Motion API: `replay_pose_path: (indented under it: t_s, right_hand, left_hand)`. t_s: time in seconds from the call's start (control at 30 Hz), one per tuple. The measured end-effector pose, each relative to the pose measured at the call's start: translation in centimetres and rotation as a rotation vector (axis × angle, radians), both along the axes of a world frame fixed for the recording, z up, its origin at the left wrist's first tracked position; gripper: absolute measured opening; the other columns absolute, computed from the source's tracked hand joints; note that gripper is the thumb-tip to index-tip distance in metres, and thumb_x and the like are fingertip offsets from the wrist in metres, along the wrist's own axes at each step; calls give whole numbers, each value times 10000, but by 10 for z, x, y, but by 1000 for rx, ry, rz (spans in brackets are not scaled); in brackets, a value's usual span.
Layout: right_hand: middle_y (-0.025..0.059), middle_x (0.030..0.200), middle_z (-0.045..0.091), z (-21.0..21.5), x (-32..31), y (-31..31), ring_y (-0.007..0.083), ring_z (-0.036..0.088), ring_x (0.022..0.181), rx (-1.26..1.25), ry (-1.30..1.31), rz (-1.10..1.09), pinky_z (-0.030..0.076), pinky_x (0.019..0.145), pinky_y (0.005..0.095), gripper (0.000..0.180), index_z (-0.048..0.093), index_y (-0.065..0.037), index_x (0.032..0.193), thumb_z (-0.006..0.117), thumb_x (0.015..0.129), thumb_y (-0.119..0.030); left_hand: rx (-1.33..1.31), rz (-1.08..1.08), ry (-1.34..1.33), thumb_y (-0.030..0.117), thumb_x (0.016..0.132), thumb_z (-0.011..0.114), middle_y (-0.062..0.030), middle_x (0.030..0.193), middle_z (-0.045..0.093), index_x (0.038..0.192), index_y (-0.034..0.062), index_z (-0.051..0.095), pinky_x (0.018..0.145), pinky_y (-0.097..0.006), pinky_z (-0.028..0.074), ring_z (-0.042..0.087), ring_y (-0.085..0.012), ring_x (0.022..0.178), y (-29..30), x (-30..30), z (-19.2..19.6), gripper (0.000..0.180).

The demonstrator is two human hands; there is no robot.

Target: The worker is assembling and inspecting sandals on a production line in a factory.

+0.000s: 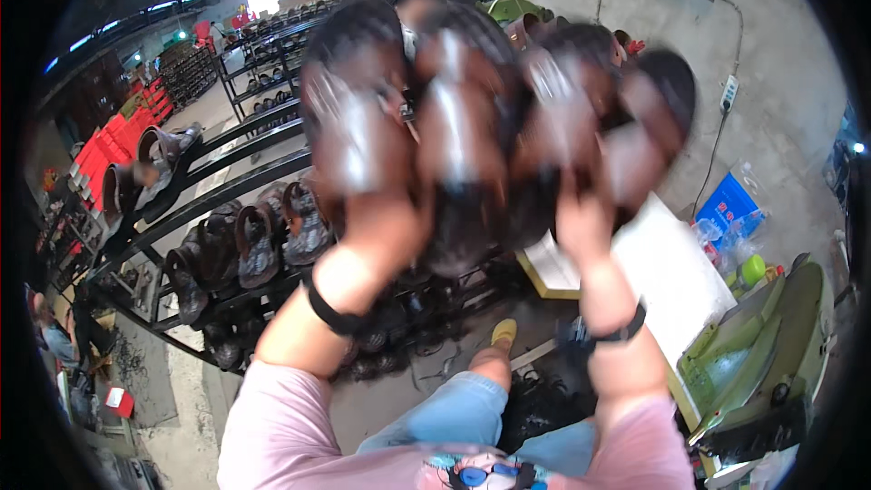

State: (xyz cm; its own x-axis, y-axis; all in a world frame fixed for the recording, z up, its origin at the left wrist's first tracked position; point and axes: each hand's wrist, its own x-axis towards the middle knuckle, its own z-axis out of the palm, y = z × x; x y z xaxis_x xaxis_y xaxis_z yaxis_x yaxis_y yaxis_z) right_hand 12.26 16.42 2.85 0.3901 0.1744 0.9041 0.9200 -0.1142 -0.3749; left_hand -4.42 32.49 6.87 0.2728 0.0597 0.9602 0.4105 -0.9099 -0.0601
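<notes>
Held up before me is a row of several glossy brown sandals with dark soles, side by side and blurred by motion. My left hand is closed on the sandals at the left of the row; its fingers are largely hidden behind them. Under the right part of the row, my right hand grips the other sandals, its fingers partly showing. Behind my left hand stands a black metal rack, with more brown sandals on a lower shelf and a pair of sandals at its left end.
A white-topped table stands to the right, beside a green machine. A blue bag and a green-capped bottle are near the wall. Red crates are stacked far left. Another person is at the lower left.
</notes>
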Motion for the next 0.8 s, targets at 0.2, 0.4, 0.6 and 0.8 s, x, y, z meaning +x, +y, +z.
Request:
replay_pose_path:
  t_s: [0.2,0.4,0.6,0.8]
  right_hand:
    - [210,1208,555,142,23,118,324,531,1141,-709,103,-278,434,951,396,562,621,10,1073,653,756,-453]
    - [215,1251,538,126,34,159,343,513,1173,-778,272,-207,406,977,420,631,509,-47,1273,558,771,-426]
    - [35,714,541,32,-31,103,246,563,773,-367,-997,81,416,644,339,134,571,-127,719,655,687,-227]
    - [179,1176,526,-58,-25,210,330,500,1119,-971,358,68,435,905,409,599,561,-3,1123,681,744,-451]
  left_hand:
    - [-433,398,819,225,795,533,-228,1049,623,1080,-3,640,855,-388,490,608,-359,978,100,-25,135,380]
    - [-680,388,910,292,832,536,-190,1184,582,1104,18,629,919,-380,450,548,-331,1116,118,-7,116,397]
    - [-190,145,424,369,792,656,-154,852,594,957,-7,591,650,-367,490,596,-311,762,64,-153,13,415]
    - [-1022,503,640,654,803,513,-343,1203,464,1129,-140,505,929,-404,444,520,-422,1097,172,-173,-85,858]
